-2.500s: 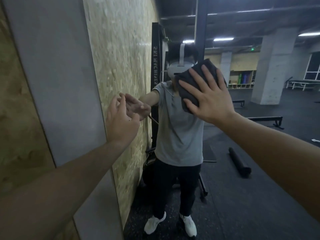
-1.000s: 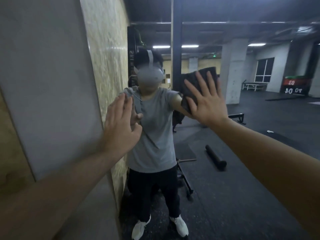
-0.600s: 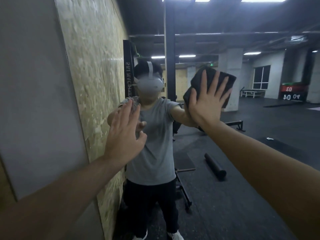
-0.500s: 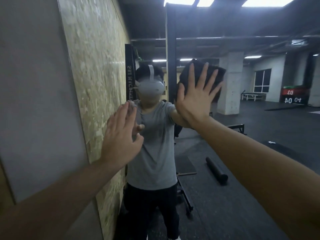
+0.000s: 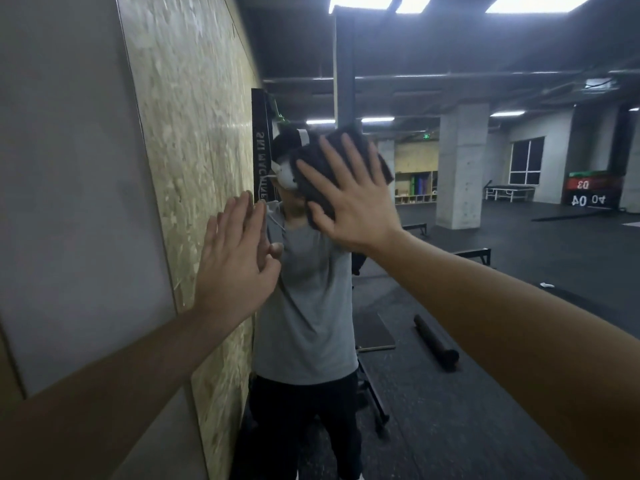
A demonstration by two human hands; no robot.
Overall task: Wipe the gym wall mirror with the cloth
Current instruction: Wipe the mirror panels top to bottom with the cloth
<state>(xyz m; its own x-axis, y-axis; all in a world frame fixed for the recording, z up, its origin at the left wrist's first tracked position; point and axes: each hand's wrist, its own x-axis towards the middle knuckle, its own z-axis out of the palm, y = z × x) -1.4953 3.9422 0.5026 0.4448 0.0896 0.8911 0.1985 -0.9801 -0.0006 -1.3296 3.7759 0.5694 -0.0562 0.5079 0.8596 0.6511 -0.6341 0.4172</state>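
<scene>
Cloth [image 5: 341,174] pressed flat on mirror [image 5: 485,271] by right hand [image 5: 349,206]; left hand [image 5: 235,261] braced.

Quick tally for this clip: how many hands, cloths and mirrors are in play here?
Hands: 2, left hand flat on the glass, right hand pressing the cloth
Cloths: 1, dark cloth
Mirrors: 1, wall mirror
Total: 4

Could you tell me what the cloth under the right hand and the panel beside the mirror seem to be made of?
The cloth looks like soft, dark, matte fabric, perhaps microfibre: it is folded thick and shows no shine. The panel looks like oriented strand board, pale yellow with pressed wood flakes and a faint sheen. The mirror is glossy glass, since it reflects the room.
</scene>
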